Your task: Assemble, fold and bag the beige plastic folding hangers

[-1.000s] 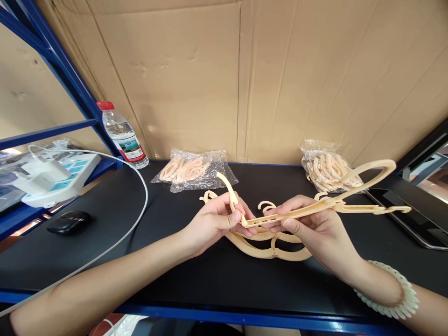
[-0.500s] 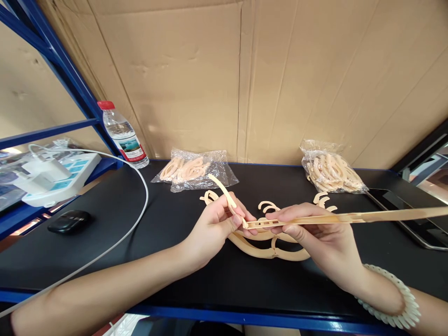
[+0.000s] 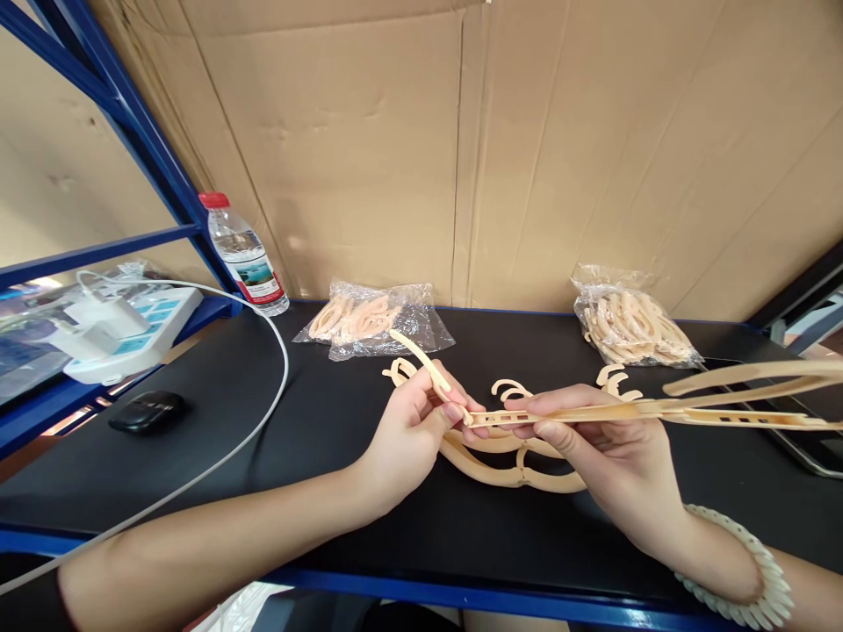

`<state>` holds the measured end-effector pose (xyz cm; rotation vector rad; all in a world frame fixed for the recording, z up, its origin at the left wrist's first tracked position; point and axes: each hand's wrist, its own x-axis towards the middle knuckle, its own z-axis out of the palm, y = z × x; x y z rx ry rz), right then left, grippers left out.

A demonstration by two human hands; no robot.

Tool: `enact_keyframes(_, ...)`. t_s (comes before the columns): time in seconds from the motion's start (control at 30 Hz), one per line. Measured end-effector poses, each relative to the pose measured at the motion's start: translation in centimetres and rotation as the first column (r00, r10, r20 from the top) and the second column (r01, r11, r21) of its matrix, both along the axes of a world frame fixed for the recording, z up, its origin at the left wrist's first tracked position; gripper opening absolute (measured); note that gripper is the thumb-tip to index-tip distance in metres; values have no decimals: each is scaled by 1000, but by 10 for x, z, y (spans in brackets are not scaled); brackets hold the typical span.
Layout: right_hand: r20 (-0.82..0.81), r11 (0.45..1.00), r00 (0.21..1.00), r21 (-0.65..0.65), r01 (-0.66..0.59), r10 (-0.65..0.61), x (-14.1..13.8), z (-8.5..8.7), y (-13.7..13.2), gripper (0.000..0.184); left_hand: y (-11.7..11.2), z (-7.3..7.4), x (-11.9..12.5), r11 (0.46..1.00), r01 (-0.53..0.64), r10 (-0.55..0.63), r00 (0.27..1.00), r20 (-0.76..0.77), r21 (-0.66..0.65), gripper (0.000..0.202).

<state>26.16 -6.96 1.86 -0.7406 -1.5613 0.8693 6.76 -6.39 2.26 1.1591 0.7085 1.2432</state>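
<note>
Fingers of the left hand (image 3: 407, 439) pinch a curved plastic piece (image 3: 420, 360) at the left end of a slotted hanger arm (image 3: 593, 412). It runs sideways — gripped in the right hand (image 3: 616, 456).

head cam: on wearer's head, single view, looks fwd + down
black tabletop (image 3: 461, 540): seen from abv, approx lower half of frame, cam on near side
blue front edge (image 3: 527, 606): runs along btm of frame, cam abv it
L hand (image 3: 405, 434), R hand (image 3: 616, 456): L nr ctr, R just R of it, close to lens
forearms (image 3: 230, 544): enter from btm L + R
cardboard wall (image 3: 369, 158): bkgd, faces cam, upper half approx
</note>
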Motion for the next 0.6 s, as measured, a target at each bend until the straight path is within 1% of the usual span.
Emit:
enact_keyframes(0.13,-32,1000,999,-4,14,-14,-1,-3,-2,12,-1,1,2,999,-37,37,999,-13,15,24)
enact_keyframes(0.3,-65,1000,998,-17,12,-13,-3,-6,-3,14,-1,0,3,997,-82,82,996,-21,-7,22)
enact_keyframes(0.6,-66,998,996,-3,55,-55,-7,-4,-4,11,-3,-1,3,988,-155,154,987,-42,0,20)
